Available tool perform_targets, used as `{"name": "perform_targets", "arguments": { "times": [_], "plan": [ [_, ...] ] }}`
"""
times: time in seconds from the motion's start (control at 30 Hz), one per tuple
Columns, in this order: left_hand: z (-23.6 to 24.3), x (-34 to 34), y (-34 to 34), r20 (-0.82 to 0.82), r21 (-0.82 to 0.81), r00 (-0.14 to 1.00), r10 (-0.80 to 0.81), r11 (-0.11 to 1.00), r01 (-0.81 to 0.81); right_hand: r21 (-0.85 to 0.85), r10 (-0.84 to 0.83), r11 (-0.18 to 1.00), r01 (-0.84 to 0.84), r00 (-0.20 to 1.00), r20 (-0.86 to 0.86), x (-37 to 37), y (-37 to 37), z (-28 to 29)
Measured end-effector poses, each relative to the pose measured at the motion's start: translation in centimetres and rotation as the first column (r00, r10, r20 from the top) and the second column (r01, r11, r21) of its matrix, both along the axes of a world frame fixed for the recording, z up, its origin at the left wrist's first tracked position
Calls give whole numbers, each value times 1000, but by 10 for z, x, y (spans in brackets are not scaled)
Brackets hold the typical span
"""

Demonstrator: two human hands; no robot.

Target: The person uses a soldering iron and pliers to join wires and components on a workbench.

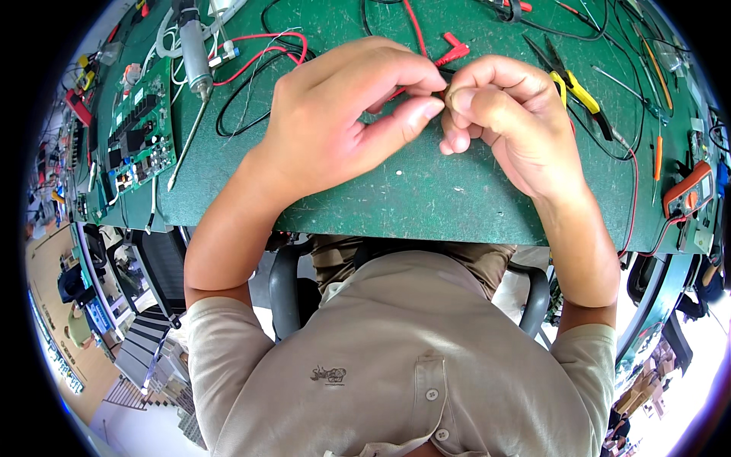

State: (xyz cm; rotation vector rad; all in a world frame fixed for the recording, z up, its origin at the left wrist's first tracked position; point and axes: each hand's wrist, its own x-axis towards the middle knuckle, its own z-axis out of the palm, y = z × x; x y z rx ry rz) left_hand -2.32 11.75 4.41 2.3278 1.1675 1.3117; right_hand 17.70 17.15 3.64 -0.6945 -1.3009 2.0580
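Green surface [426, 202] below, left hand [324, 118] and right hand [521, 118] nearly meet, grips pinched; whether on anything, I can't tell. Red test-lead connector [454, 52] lies just beyond.

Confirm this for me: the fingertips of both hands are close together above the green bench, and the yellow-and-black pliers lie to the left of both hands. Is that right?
Not quite: the yellow-and-black pliers lie to the right of both hands, as the head view shows. The fingertips of the left hand and right hand are close together above the green bench.
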Motion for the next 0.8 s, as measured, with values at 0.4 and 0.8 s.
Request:
{"name": "perform_targets", "arguments": {
  "times": [0.4, 0.8],
  "plan": [
    [-6, 5, 2, 6, 146, 1000, 22, 989, -22, 61, 14, 998, -17, 999, 44, -1, -1, 1],
    [-4, 1, 1, -1, 74, 1000, -26, 997, 26, 19, 131, 991, -133, 989, 63, -1, -1, 3]
  ]
}}
